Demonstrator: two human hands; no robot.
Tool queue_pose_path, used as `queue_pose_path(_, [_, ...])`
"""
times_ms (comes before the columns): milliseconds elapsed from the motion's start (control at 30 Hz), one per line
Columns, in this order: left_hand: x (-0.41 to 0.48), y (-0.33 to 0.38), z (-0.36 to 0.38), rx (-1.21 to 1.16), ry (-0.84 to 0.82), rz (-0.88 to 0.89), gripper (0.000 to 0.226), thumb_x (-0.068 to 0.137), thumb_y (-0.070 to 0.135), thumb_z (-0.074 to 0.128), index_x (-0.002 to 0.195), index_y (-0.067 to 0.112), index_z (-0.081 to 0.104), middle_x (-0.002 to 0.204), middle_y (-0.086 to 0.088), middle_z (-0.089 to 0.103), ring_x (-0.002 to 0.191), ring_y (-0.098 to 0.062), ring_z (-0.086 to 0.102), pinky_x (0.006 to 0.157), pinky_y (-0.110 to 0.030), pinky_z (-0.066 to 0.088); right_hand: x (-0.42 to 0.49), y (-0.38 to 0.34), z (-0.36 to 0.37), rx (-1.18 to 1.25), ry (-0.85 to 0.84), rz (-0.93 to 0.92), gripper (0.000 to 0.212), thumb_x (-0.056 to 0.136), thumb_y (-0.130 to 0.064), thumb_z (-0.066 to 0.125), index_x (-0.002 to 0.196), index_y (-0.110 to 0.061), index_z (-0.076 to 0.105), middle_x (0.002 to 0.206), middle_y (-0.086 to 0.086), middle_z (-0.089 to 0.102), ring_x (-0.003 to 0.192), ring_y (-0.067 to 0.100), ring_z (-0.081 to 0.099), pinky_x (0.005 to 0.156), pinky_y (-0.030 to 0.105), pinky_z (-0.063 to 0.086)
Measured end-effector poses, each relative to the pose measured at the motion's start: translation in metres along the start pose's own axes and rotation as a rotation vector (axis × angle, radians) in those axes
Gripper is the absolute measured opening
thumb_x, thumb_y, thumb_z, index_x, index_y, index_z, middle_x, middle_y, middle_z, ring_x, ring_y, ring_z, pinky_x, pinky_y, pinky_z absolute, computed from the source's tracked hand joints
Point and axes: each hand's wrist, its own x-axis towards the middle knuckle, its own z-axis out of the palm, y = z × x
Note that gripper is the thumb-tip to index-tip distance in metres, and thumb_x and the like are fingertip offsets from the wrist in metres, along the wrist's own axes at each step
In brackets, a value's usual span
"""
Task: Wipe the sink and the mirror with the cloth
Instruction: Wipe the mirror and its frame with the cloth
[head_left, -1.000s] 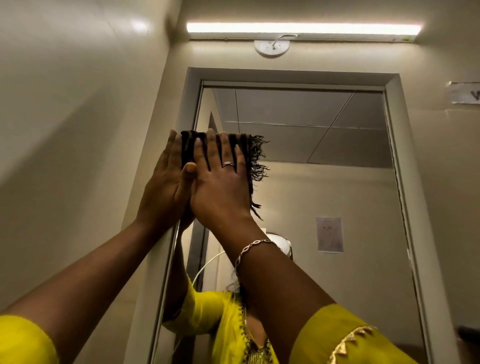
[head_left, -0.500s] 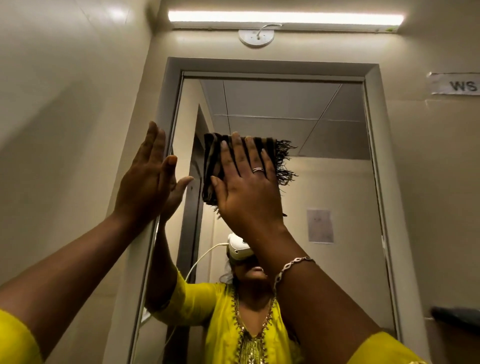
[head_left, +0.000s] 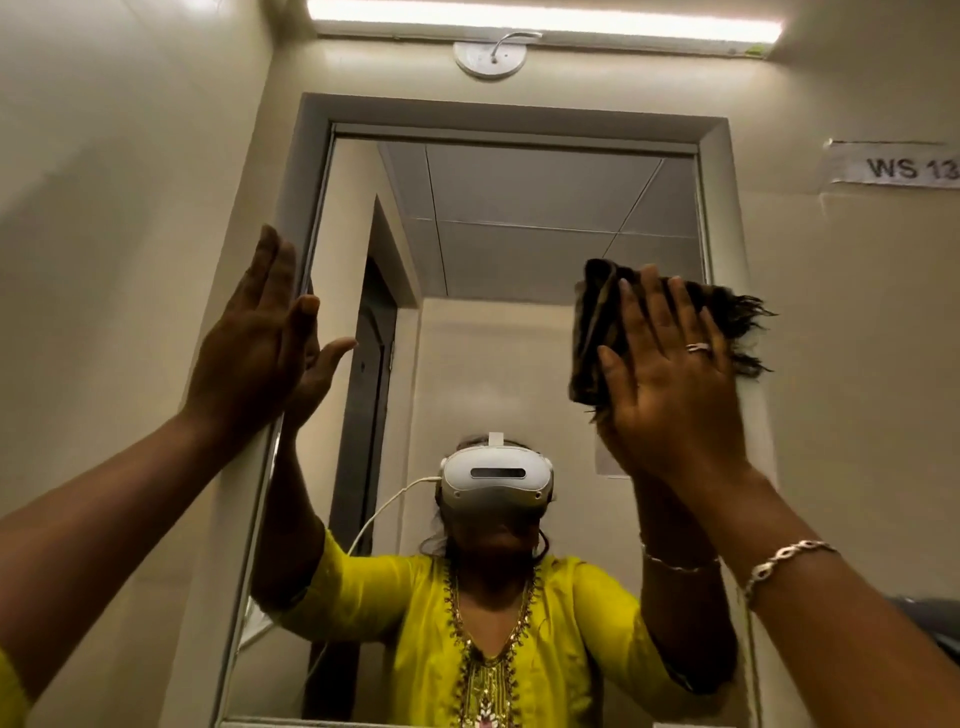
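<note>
A tall framed mirror (head_left: 519, 218) fills the wall ahead and reflects a person in a yellow top. My right hand (head_left: 670, 384) presses a dark fringed cloth (head_left: 597, 332) flat against the glass near the mirror's right edge, fingers straight and spread. My left hand (head_left: 249, 353) rests flat with straight fingers on the mirror's left frame (head_left: 296, 208). The sink is out of view.
A strip light (head_left: 540, 21) glows above the mirror, with a round fitting (head_left: 490, 58) under it. A paper label (head_left: 893, 166) hangs on the right wall. A side wall (head_left: 104, 208) stands close on the left. Something dark (head_left: 930, 618) sits at the right edge.
My right hand has slid the cloth across the glass from the left side to the right edge. My left hand left the cloth and stays on the left frame.
</note>
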Motion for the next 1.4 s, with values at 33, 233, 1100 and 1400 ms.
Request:
queue_pose_path(33, [0.000,0.002,-0.001,-0.009,-0.007,-0.008,0.095,0.081,0.074,0.011,0.141,0.000,0.014,0.151,-0.017,0.009,0.136,-0.025,0.010,0.096,-0.044,0.033,-0.001,0.006,-0.001,-0.011,0.006,0.009,0.059,0.093,-0.042,0.019,0.146,-0.016,0.022,0.155,0.006,0.020,0.143,0.022,0.014,0.115,0.035,0.006])
queue_pose_path(233, [0.001,0.000,0.001,-0.026,-0.015,-0.002,0.102,0.076,0.079,0.003,0.141,0.001,0.013,0.152,-0.017,0.008,0.137,-0.026,0.010,0.097,-0.043,0.032,-0.002,0.008,0.002,-0.028,0.049,0.030,0.058,0.094,-0.042,0.020,0.145,-0.016,0.024,0.154,0.007,0.022,0.143,0.024,0.017,0.114,0.036,0.007])
queue_pose_path(1100, [-0.001,0.000,-0.002,-0.426,0.023,-0.092,0.085,0.086,0.067,0.010,0.141,0.004,0.020,0.152,-0.012,0.014,0.136,-0.008,0.013,0.101,0.001,0.011,0.001,-0.195,0.033,0.051,-0.019,0.088,0.062,0.089,-0.041,0.022,0.142,-0.011,0.031,0.151,0.013,0.028,0.140,0.031,0.023,0.111,0.045,0.010])
queue_pose_path(1400, [-0.001,-0.004,0.001,-0.396,0.008,-0.092,0.089,0.083,0.070,0.010,0.142,0.004,0.019,0.153,-0.012,0.013,0.139,-0.018,0.015,0.102,-0.001,0.014,0.010,-0.226,0.039,0.041,-0.065,-0.037,0.069,0.084,-0.037,-0.001,0.147,-0.012,0.013,0.156,0.012,0.010,0.144,0.030,0.004,0.109,0.044,-0.011])
